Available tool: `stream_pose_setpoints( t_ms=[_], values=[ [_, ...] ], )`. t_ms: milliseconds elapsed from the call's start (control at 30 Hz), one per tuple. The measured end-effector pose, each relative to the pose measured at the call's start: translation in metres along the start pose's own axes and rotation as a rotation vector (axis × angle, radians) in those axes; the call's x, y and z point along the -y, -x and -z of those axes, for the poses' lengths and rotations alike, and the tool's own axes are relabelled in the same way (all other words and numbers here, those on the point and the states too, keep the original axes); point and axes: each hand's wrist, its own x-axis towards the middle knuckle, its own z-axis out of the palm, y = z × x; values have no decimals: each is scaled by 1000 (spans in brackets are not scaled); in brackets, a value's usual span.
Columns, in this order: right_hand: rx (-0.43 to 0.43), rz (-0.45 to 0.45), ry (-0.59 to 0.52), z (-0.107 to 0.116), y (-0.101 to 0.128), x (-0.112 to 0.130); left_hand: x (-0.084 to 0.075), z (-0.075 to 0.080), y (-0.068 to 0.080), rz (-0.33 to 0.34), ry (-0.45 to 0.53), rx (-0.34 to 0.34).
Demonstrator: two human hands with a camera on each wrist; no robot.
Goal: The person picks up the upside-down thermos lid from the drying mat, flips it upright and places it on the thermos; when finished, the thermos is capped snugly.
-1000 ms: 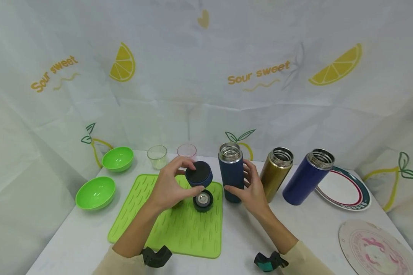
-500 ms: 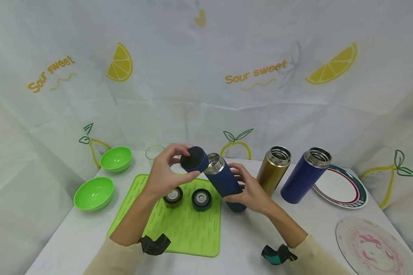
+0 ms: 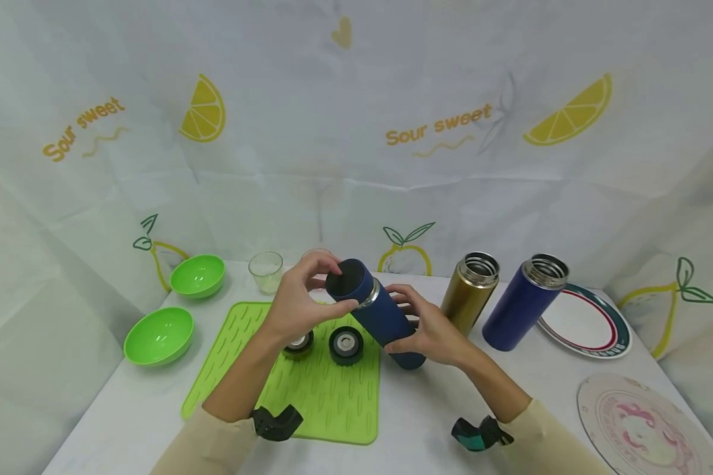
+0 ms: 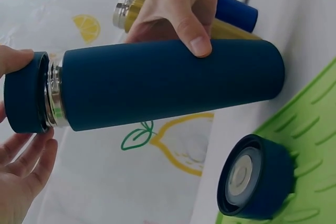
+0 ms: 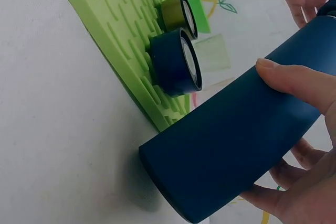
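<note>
My left hand [image 3: 300, 303] grips a blue screw lid [image 4: 25, 95] with a black top between thumb and fingers. The lid sits at the mouth of a blue insulated bottle [image 3: 386, 323], and in the left wrist view a strip of the steel neck [image 4: 55, 95] shows below it. My right hand [image 3: 430, 333] holds that bottle round its body, thumb in front and fingers behind. The bottle leans to the left, its base low over the table beside the green mat. Upside down on the mat [image 3: 327, 412] lie a dark blue lid [image 3: 346, 345] and a gold lid [image 3: 299, 348], partly hidden by my left wrist.
A gold bottle [image 3: 469, 293] and a purple-blue bottle [image 3: 523, 307] stand lidless on the right. Behind them is a rimmed plate [image 3: 582, 323]; a pink round mat [image 3: 636, 422] lies nearer. Two green bowls [image 3: 197, 276] and two glasses [image 3: 266, 272] stand left and back.
My right hand has lifted and tilted the bottle leftward toward the lid. My left hand has brought the lid onto the bottle's mouth, hiding the opening.
</note>
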Motion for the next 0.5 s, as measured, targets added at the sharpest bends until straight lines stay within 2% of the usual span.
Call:
stream_pose_setpoints(
  t_ms=[500],
  values=[
    [46,-63,12,6,0,6,0,-5,1,24,35,29]
  ],
)
